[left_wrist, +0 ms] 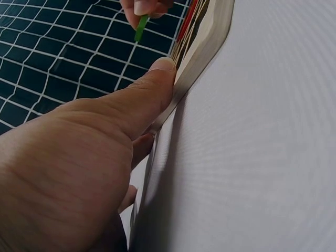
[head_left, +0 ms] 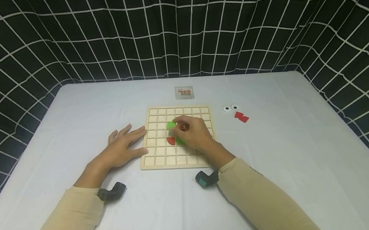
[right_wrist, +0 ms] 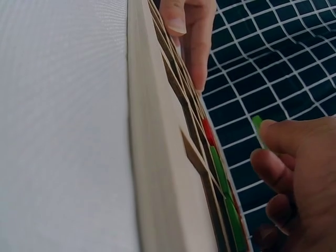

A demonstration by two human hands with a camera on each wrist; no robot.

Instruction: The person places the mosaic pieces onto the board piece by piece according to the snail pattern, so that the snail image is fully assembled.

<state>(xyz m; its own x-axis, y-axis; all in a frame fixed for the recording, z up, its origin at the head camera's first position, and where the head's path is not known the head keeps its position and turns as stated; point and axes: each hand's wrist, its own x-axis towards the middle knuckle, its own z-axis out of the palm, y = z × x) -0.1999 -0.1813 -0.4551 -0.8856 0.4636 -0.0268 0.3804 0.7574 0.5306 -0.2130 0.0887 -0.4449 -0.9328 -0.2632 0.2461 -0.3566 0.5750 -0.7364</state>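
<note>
A wooden grid board (head_left: pixel 161 161) lies on the table in the head view. My left hand (head_left: pixel 122 147) rests at its left side, fingers spread and thumb (left_wrist: pixel 160 79) touching the edge. My right hand (head_left: pixel 194 130) is over the middle of the board and pinches a green square tile (head_left: pixel 171 125) between thumb and fingertips. In the right wrist view this tile (right_wrist: pixel 256 122) is held above the board surface. Below the hand, a red rounded piece (head_left: pixel 171 141) and a green piece (head_left: pixel 180 141) sit in the grid. Other cells are hidden under the right hand.
Right of the board lie two white discs with black centres (head_left: pixel 226 109) and two red tiles (head_left: pixel 244 119). A small picture card (head_left: pixel 184 93) with a grid lies behind the board. A dark curtain with white grid lines (head_left: pixel 175 29) surrounds the white table (head_left: pixel 291 137).
</note>
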